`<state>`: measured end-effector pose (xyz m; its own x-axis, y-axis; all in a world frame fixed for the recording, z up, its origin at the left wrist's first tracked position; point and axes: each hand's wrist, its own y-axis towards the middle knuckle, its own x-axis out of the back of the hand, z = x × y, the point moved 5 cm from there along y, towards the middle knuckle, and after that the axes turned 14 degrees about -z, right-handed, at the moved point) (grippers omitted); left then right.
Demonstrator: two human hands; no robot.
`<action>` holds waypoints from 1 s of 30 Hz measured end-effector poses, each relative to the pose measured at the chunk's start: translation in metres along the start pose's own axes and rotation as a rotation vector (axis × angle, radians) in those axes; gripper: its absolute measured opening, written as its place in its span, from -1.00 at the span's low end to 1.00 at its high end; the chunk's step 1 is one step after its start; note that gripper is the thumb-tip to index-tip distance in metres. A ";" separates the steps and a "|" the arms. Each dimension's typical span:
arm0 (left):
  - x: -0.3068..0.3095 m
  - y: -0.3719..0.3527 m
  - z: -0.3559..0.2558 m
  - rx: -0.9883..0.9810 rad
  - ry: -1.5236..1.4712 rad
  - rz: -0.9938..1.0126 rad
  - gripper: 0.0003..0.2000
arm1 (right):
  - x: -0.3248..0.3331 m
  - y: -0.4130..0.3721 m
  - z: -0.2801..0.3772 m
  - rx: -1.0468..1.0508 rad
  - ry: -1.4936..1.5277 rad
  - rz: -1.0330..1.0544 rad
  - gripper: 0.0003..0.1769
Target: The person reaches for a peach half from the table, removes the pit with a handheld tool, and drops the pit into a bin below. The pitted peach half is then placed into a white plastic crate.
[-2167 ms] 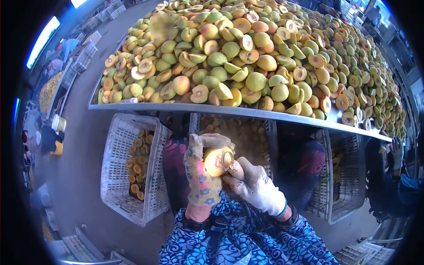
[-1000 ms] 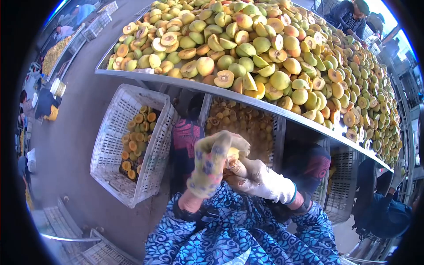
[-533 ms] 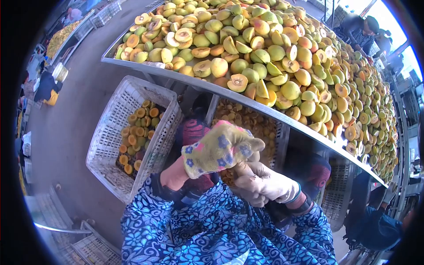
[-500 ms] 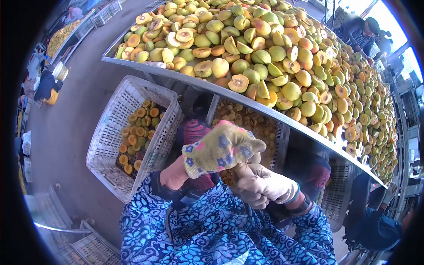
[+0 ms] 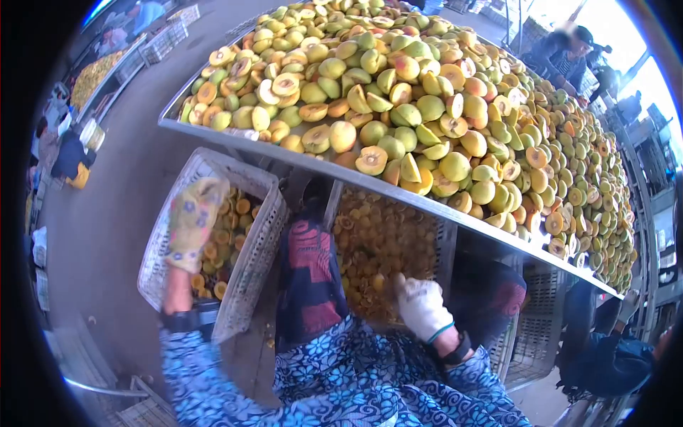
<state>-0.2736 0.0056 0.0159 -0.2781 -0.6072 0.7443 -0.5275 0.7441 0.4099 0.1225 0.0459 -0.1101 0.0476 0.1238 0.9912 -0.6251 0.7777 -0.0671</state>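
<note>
My left hand (image 5: pixel 196 220), in a pale yellow glove with a flower print, is over the left white crate (image 5: pixel 267 206), which contains pitted fruit halves (image 5: pixel 231 231). Its fingers are blurred, and nothing shows clearly in them. Over the crate between my legs is my right hand (image 5: pixel 421 306), in a white glove, its fingers curled closed. A small brownish part shows at its fingertips, too blurred to name. Below it lie many small brownish-yellow pieces (image 5: pixel 388 235), perhaps pits or scraps. A large heap of halved yellow-green stone fruits (image 5: pixel 455 167) covers the metal-edged table in front.
The table's metal edge (image 5: pixel 341 171) runs diagonally above both crates. My knee (image 5: pixel 309 249) stands between them. Another crate (image 5: pixel 537 320) is under the table at right. Co-workers appear at the far right side (image 5: pixel 605 356) and behind the heap (image 5: pixel 562 57).
My hands were together in front of me and have parted. The left moved left over the white crate; the right dropped slightly and stays over the middle crate.
</note>
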 end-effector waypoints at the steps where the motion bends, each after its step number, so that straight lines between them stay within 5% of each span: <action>1: 0.007 -0.003 0.033 -0.507 0.444 -0.143 -0.61 | 0.003 -0.010 0.003 -0.055 0.172 -0.035 -0.69; 4: 0.030 0.025 0.006 -0.333 0.447 0.019 -0.51 | 0.011 -0.012 0.013 -0.160 0.332 -0.097 -0.68; 6: 0.002 0.043 -0.039 -0.138 -0.162 0.232 -0.48 | -0.025 -0.018 0.018 -0.049 0.264 0.157 -0.71; 8: -0.049 0.040 -0.084 0.025 -0.590 0.381 -0.49 | -0.061 -0.026 0.016 -0.010 0.164 0.095 -0.72; 9: -0.074 0.039 -0.116 -0.268 -0.288 0.291 -0.54 | -0.063 -0.023 0.014 -0.070 0.227 0.157 -0.71; 10: -0.106 0.034 -0.132 -0.354 -0.419 0.309 -0.59 | -0.079 -0.027 0.010 -0.075 0.230 0.157 -0.71; 11: -0.124 0.029 -0.167 -0.622 -0.102 0.095 -0.60 | -0.103 -0.037 0.013 0.084 0.242 0.113 -0.72; 12: -0.162 0.026 -0.176 -0.611 -0.100 0.040 -0.55 | -0.115 -0.046 0.017 0.238 0.254 0.068 -0.72; 13: -0.178 0.023 -0.204 -0.469 -0.004 0.178 -0.54 | -0.091 -0.036 0.016 0.231 0.163 0.300 -0.73; 14: -0.191 0.015 -0.223 -0.507 0.043 0.157 -0.55 | -0.072 -0.025 0.011 0.225 0.160 0.298 -0.73; 16: -0.205 0.001 -0.248 -0.557 0.069 0.095 -0.63 | -0.048 -0.011 -0.006 -0.020 0.169 0.261 -0.71; 20: -0.238 -0.014 -0.245 -0.715 -0.053 0.052 -0.70 | 0.019 -0.001 -0.018 -0.207 0.621 -0.088 -0.75; 22: -0.227 -0.006 -0.228 -0.489 -0.551 0.009 -0.82 | 0.035 -0.003 -0.024 -0.288 0.829 -0.121 -0.78; 24: -0.202 -0.001 -0.208 0.210 -1.075 0.138 -0.89 | 0.056 -0.007 -0.029 -0.371 1.175 -0.153 -0.83; 26: -0.177 -0.015 -0.193 0.625 -1.645 0.188 -0.78 | 0.064 -0.012 -0.030 -0.461 1.353 -0.045 -0.83; 30: -0.128 -0.063 -0.186 0.761 -1.717 0.124 -0.67 | 0.110 -0.007 -0.010 -0.236 1.164 -0.144 -0.80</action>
<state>-0.0554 0.0882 -0.0070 -0.4780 -0.5068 -0.7174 -0.5064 0.8264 -0.2464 0.1403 0.0605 -0.0016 0.8584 0.4158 0.3004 -0.4039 0.9089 -0.1041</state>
